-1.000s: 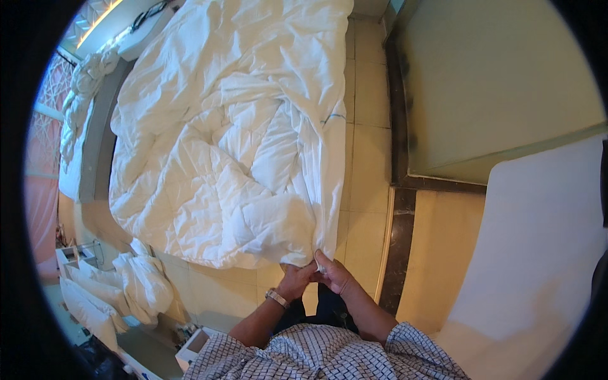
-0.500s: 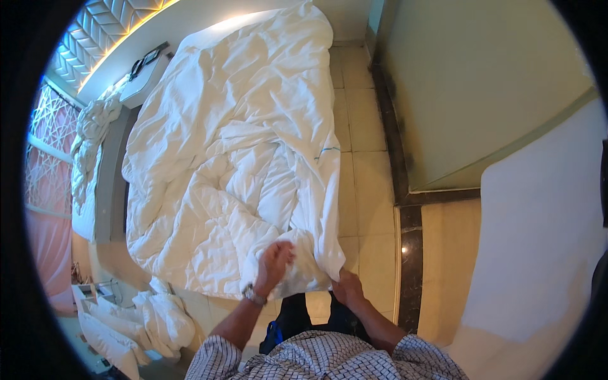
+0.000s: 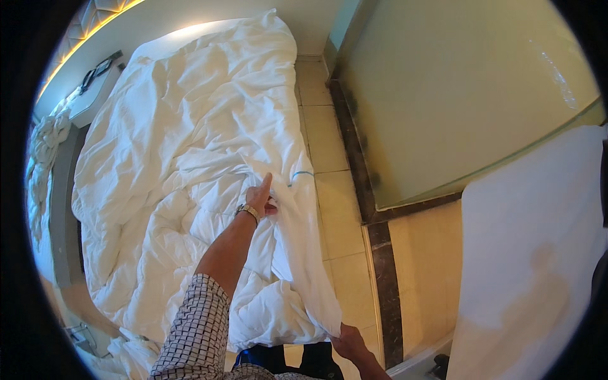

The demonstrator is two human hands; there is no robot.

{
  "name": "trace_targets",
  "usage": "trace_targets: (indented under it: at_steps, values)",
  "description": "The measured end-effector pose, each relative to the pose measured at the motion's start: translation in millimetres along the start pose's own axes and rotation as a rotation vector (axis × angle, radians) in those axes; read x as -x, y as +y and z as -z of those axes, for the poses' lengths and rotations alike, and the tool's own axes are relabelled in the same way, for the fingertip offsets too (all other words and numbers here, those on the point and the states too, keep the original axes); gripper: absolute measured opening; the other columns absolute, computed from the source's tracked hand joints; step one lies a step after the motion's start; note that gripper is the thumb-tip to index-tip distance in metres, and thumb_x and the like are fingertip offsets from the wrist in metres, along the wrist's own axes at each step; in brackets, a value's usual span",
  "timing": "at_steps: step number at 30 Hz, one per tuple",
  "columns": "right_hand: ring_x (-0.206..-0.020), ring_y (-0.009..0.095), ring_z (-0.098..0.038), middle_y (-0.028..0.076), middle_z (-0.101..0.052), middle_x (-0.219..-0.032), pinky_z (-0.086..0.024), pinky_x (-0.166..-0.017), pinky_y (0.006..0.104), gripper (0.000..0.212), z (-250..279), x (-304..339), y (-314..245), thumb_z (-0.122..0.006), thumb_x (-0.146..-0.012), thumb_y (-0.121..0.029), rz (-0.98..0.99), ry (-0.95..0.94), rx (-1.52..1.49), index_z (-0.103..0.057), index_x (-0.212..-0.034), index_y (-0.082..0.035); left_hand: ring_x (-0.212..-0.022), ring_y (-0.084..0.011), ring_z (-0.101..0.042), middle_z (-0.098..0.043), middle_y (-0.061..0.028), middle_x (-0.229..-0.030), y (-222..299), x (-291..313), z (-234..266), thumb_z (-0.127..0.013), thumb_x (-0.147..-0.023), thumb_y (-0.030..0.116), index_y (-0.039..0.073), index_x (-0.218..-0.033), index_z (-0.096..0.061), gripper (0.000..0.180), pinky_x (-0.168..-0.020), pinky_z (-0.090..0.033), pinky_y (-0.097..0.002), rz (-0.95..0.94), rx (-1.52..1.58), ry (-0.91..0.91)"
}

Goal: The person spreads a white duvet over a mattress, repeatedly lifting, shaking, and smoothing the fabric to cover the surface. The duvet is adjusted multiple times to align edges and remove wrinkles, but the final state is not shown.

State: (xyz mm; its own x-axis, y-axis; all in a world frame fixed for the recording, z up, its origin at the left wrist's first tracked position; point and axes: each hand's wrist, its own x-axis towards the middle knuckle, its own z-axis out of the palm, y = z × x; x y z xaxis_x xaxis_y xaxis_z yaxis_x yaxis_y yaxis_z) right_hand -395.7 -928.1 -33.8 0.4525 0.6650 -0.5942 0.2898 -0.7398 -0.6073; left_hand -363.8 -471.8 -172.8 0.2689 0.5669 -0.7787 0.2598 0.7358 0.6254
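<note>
A rumpled white duvet point(image 3: 164, 234) lies over the bed, partly inside a white duvet cover point(image 3: 296, 237) with a short blue-green mark at its right edge. My left hand point(image 3: 258, 196), with a metal-banded watch on the wrist, reaches forward over the bed. Its index finger stretches along the cover's open fold and the other fingers sit apart, lower down, touching the cloth. At the near right corner of the bed, my right hand point(image 3: 350, 342) is closed on the corner of the duvet cover. Its fingertips are partly hidden by the cloth.
Tiled floor point(image 3: 329, 142) runs along the bed's right side, beside a dark stone border point(image 3: 386, 285) and a large frosted panel point(image 3: 468, 95). A white sheet-like surface point(image 3: 525, 234) stands at the right. White bedding point(image 3: 126, 351) is heaped at the lower left.
My left hand has moved forward from the near edge to the cover's fold. My right hand keeps the corner. The view has shifted, with the bed now lower and further left.
</note>
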Motion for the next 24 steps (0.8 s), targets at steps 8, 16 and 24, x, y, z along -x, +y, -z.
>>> trace_targets:
  at_steps: [8,16,24]
  values:
    - [-0.1,0.042,-0.069,0.026,-0.071,-0.102,-0.055,-0.084,0.0456,0.039,-1.5,-9.9,-18.3,-0.067,-0.093,-0.024,-0.136,0.085,0.063,-0.062,-0.125,-0.002,-0.064,-0.0101,-0.061,-0.063,-0.0004,-0.077,41.1,15.1,55.5,-0.07,-0.095,0.03,0.011,-0.089,-0.059,0.023,-0.051,-0.051,-0.0285,-0.557,0.292,-0.116]
    - [-0.102,0.03,-0.071,0.02,-0.072,-0.107,-0.054,-0.088,0.0393,0.036,-16.6,-22.4,14.5,-0.067,-0.096,-0.02,-0.064,0.04,-0.111,-0.063,-0.127,-0.002,-0.067,0.0007,-0.045,-0.057,0.0069,-0.082,18.1,222.1,243.1,-0.061,-0.102,0.02,0.01,-0.1,-0.062,0.01,-0.056,-0.032,-0.0177,-0.984,0.273,0.487]
    - [-0.104,0.02,-0.066,0.012,-0.072,-0.112,-0.052,-0.092,0.0356,0.033,-5.4,7.2,-10.5,-0.07,-0.096,-0.017,-0.006,-0.052,-0.357,-0.066,-0.122,0.002,-0.088,-0.0152,-0.066,-0.07,-0.0069,-0.107,-148.8,199.0,323.9,-0.061,-0.101,0.023,0.007,-0.117,-0.061,0.023,-0.077,-0.055,-0.031,-0.456,0.937,0.334]
